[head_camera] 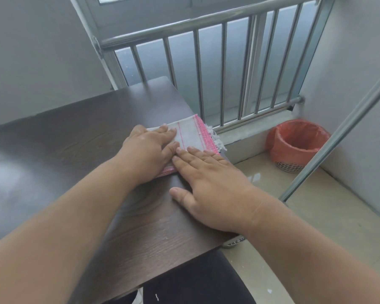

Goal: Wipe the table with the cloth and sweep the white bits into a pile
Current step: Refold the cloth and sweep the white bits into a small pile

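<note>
Fingers [169,132] flat on cloth [193,137], table [75,132] edge

I count one cloth [192,137], white with pink stitching, under the fingers of my two hands: my left hand [148,150] flat on it, my right hand [215,189] just beside, fingertips on its near edge. One dark table [75,132] lies beneath both. Beyond my right hand stands one bin [294,143] with one red liner.

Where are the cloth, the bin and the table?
cloth [190,137]: head view, bare white middle.
bin [294,148]: head view, red liner's front.
table [75,132]: head view, bare dark top.
</note>
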{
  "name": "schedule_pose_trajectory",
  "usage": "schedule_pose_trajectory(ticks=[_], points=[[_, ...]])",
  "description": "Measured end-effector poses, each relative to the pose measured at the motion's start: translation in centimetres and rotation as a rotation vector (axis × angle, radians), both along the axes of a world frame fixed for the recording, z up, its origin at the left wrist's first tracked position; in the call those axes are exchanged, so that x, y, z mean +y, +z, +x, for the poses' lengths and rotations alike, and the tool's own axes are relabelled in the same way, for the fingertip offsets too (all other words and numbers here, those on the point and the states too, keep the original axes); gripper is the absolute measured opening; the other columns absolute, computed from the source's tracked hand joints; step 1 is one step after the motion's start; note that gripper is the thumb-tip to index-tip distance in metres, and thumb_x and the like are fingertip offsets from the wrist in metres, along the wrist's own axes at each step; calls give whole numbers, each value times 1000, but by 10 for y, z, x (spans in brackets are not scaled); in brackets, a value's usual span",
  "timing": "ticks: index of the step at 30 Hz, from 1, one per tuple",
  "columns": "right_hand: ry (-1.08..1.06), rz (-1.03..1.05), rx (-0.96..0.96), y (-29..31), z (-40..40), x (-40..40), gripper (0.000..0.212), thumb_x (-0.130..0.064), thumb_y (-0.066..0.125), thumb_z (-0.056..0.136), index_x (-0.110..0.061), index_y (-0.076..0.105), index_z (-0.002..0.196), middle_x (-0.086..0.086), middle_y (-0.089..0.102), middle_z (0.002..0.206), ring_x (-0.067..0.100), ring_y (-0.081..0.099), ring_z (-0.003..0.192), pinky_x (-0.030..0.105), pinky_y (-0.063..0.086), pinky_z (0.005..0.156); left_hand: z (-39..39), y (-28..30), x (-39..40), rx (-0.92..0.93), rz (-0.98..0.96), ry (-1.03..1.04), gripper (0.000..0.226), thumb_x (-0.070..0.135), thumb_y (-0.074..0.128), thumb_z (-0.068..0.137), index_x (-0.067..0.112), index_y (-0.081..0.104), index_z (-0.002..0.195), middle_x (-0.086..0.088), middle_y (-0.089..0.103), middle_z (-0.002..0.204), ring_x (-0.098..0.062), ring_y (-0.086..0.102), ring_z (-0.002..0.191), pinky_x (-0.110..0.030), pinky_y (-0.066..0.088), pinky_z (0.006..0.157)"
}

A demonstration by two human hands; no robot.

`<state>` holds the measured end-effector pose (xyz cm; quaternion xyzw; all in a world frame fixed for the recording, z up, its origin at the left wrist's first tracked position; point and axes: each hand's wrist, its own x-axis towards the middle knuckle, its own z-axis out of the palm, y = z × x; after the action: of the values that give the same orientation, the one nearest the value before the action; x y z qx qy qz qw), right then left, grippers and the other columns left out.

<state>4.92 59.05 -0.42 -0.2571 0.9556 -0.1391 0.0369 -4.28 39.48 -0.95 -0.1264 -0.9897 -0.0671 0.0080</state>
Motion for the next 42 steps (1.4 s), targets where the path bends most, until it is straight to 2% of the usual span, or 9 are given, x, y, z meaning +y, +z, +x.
schedule_pose_trajectory(ticks=[5,11,15,17,23,34,37,40,42], points=[[-93,18,15,-1,-4,26,77,-61,33,103,-23,12,166,-5,3,174,12,-2,159,38,2,128,-20,2,49,10,-66,-83,55,55,33,106,37,40,157,5,32,167,-31,34,143,-45,27,118],[-114,11,6,-2,-3,25,77,-59,35,103,-21,11,166,-3,4,174,14,-2,159,39,1,128,-22,1,45,-7,-13,-91,62,64,29,100,39,41,156,8,33,166,-28,33,144,-45,26,120],[-150,43,0,1,0,16,75,-55,34,104,-19,9,166,-1,3,174,16,-3,159,40,-1,128,-21,3,45,15,-14,-116,55,55,34,106,35,41,156,6,33,166,-26,31,147,-35,21,120],[-158,70,-1,2,1,10,74,-53,32,105,-18,8,166,0,2,174,17,-3,159,41,-1,129,-22,0,40,11,-5,-125,58,59,31,104,36,42,156,5,35,166,-25,31,148,-36,22,121],[-110,94,-2,4,3,-11,74,-54,30,105,-19,5,166,-1,0,174,17,-4,159,41,-2,128,-12,-1,12,3,1,-68,58,60,31,103,39,41,156,9,34,166,-24,31,148,-42,25,121],[97,107,3,14,31,-89,87,-75,19,97,-24,0,166,-6,-4,173,12,-6,159,41,1,129,50,7,-86,-53,21,115,55,58,33,105,41,36,157,16,28,167,-27,32,139,-45,27,120],[161,92,9,13,46,-115,88,-75,20,97,-23,0,166,-5,-5,173,13,-7,159,41,0,129,74,4,-120,-46,52,163,57,60,31,104,42,36,157,16,28,167,-28,31,141,-48,27,120],[226,83,34,10,61,-139,89,-74,22,98,-21,1,166,-3,-5,173,14,-6,159,41,-1,128,99,-1,-151,-38,73,203,69,70,20,95,43,37,156,17,29,166,-26,33,143,-47,28,120],[263,75,56,9,72,-151,89,-73,24,98,-20,2,166,-3,-3,174,15,-5,159,41,-1,128,118,-3,-167,-35,99,237,62,66,25,100,43,37,156,17,29,166,-26,33,143,-46,26,121]])
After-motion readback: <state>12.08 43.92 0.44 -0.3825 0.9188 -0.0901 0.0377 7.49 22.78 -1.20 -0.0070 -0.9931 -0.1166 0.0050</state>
